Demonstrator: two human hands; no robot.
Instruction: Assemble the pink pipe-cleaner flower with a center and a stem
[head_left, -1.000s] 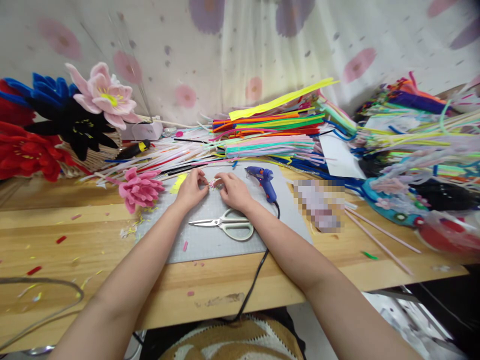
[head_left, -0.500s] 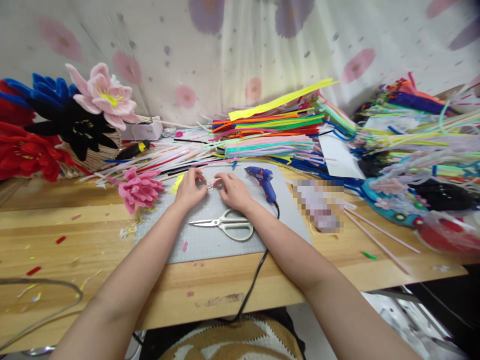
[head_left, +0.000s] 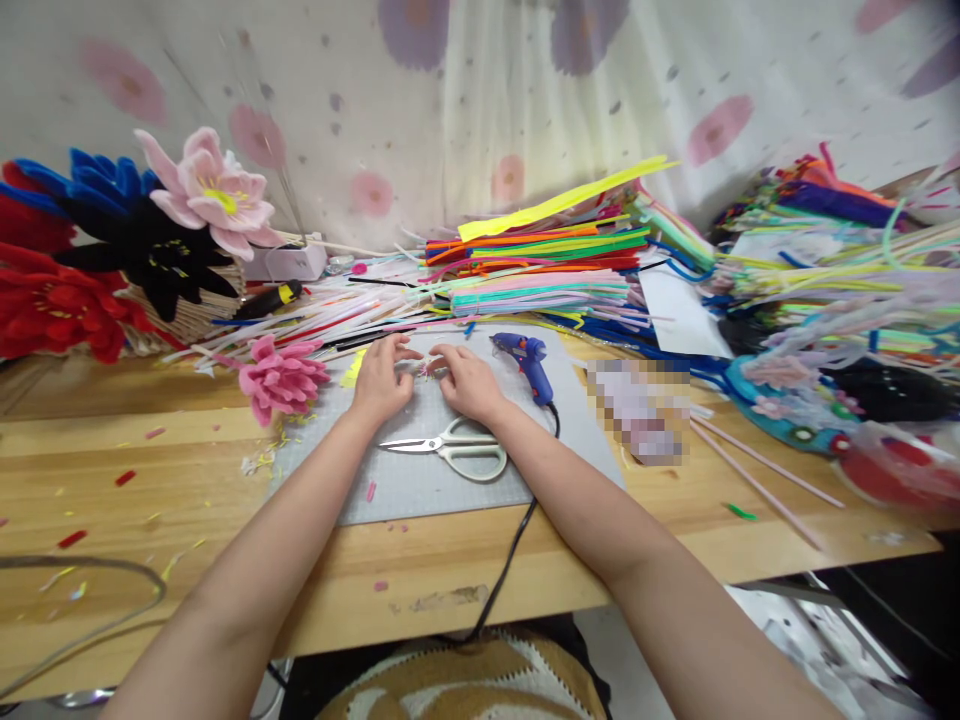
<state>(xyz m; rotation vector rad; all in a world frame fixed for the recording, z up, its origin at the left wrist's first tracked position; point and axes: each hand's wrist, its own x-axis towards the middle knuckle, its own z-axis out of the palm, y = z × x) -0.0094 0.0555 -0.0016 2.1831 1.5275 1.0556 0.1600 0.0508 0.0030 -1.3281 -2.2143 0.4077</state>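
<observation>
Left hand (head_left: 383, 380) gapes loosely, right hand's (head_left: 466, 382) grip I can't tell; best pinch wispy tuft (head_left: 424, 369) lightly, clear of scissors (head_left: 438, 444) at its six o'clock.

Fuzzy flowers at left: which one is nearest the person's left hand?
The hot-pink flower, lying by the left edge of the grey mat; the red, black, blue and pale-pink ones cluster farther from the left hand.

Pink-tinged small piece (head_left: 425, 371), blue glue gun (head_left: 535, 370), grey mat (head_left: 442, 500)
</observation>
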